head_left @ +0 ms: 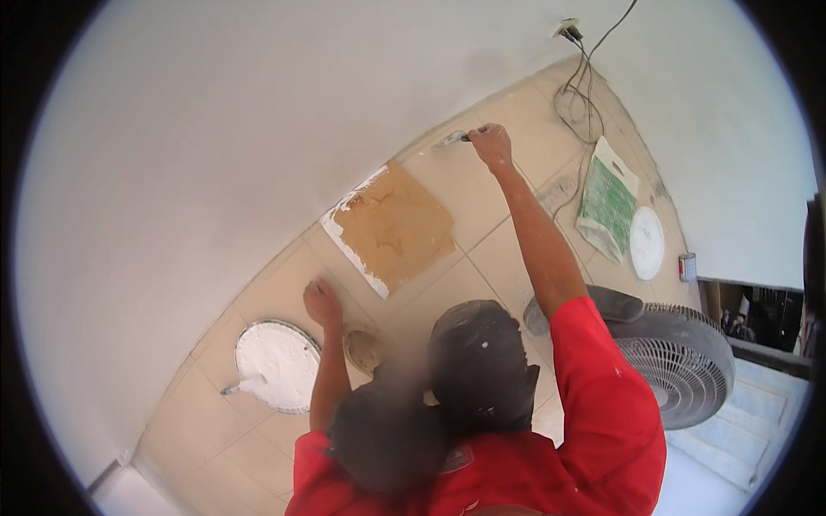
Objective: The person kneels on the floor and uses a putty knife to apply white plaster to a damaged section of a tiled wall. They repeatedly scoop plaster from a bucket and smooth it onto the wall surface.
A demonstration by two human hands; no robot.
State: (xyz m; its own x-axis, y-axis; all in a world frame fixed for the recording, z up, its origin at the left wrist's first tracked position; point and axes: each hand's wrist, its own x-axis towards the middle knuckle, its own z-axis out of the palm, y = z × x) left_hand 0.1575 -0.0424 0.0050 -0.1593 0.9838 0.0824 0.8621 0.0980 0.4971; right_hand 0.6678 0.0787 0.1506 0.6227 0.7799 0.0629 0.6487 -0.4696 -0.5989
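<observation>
My right hand reaches far forward and grips a putty knife, whose blade touches the foot of the white wall where it meets the tiled floor. My left hand rests on the floor tiles and holds nothing. It lies between a round bucket of white putty and a brown cardboard sheet smeared white along its edges. A tool handle sticks out of the putty. My dark-trousered knees are below me, and my sleeves are red.
A small round dish sits by my left forearm. A grey floor fan stands at my right. Further right lie a green-and-white bag, a white round lid, a small can, and a coiled cable running from a wall socket.
</observation>
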